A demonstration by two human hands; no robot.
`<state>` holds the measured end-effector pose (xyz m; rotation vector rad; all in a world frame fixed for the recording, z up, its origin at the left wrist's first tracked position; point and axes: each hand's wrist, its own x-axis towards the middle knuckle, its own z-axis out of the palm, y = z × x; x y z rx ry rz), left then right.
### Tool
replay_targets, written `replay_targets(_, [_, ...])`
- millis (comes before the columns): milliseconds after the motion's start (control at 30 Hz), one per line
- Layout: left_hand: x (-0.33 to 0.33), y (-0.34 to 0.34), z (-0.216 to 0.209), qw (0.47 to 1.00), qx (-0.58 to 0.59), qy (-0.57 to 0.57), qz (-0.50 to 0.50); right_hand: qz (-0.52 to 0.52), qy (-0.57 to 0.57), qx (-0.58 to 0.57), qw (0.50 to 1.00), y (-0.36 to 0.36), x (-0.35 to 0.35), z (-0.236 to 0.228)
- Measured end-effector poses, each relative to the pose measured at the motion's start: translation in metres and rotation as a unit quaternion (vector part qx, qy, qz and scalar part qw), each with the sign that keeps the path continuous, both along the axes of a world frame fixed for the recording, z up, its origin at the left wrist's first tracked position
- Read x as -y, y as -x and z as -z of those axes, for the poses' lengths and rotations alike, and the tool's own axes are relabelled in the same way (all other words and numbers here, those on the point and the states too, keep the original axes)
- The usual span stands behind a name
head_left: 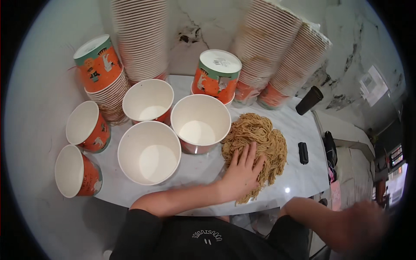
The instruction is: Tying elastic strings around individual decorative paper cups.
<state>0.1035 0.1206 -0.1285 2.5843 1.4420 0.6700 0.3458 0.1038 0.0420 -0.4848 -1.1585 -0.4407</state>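
At the near side of the noodles, beyond the person's dark shirt, the right hand is off to their right and past the table; it is too blurred to tell whether it is wide, narrow or holding anything. The left hand rests on the near left part of the noodles, touching them, palm down with its fingers loosely spread; no strands show gripped. The noodles lie in one loose heap directly on the table, under and beyond those fingers. The step in hand appears to be handling or sorting the heap, and lifting any portion would call for the fingers to curl in around some strands and part them from the rest. Just left of the noodles is an open bowl, with a second bowl farther left. To the noodles' right lies a small black object. Behind them are an upside-down bowl, a black cup toward the right, and tall bowl stacks.
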Motion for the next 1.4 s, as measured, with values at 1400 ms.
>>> replay_targets(1400, [0.158,0.174,-0.035,0.954,0.291,-0.023,-0.070,-0.479,0.543,0.311,0.615,0.212,0.042,0.127])
